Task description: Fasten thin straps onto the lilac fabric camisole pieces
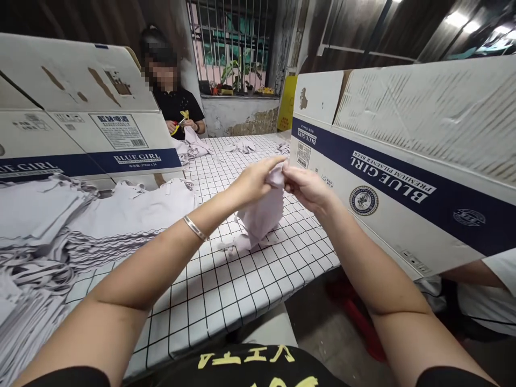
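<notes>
A pale lilac garment piece [264, 212] hangs from my two hands over the checked tablecloth, its lower end touching the cloth. My left hand [256, 180] is closed on the top of it, thumb and fingers pinching the fabric. Close against it on the right, my right hand [304, 185] grips the upper edge between bent fingers. Part of the fabric is hidden behind the fingers. Left of my forearm lie tall stacks of similar lilac garment pieces [137, 207] with thin straps.
White and blue cardboard boxes stand on the left [116, 123] and right [387, 156]. Across the checked table [226, 279], a co-worker [173, 102] holds yellow-handled scissors [176, 127] and lilac fabric. A barred window [234, 48] is behind. Another person's sleeve [502, 269] shows at right.
</notes>
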Available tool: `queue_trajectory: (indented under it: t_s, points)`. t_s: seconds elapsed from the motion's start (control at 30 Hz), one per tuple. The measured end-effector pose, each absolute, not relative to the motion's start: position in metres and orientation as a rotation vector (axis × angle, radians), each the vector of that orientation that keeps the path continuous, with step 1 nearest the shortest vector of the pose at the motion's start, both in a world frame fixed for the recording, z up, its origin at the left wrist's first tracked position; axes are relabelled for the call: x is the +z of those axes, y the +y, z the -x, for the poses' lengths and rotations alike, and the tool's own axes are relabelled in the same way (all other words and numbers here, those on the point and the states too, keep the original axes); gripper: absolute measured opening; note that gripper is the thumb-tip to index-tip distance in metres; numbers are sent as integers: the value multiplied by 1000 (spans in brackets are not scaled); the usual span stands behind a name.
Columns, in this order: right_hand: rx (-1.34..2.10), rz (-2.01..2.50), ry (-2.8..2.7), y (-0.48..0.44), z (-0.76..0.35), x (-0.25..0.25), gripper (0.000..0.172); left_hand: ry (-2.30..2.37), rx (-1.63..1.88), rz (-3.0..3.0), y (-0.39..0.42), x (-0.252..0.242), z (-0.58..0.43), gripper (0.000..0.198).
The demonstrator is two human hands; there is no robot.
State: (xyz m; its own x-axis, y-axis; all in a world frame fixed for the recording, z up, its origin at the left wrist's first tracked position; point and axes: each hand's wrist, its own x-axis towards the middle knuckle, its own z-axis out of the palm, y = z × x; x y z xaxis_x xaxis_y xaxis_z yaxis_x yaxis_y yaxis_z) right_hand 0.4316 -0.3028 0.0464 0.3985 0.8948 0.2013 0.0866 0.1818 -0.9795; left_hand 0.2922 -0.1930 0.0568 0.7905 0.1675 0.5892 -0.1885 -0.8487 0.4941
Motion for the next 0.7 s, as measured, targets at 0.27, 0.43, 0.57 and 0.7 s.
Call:
queue_trajectory:
  t_s: [0.27,0.43,0.57,0.7]
  points:
    - [500,1480,-1345,-318,-432,22,54,158,885,-2306,-170,112,-277,18]
    - [938,1673,-1335,-333,-464,-16,34,242,813,-2296,-140,128,-252,18]
    - [758,1667,-1235,-335,-509,20,33,264,400,-2284,-92,122,-232,25]
    - [615,1775,-1301,-308,-549,72,36,429,207,-2410,-49,99,-243,25]
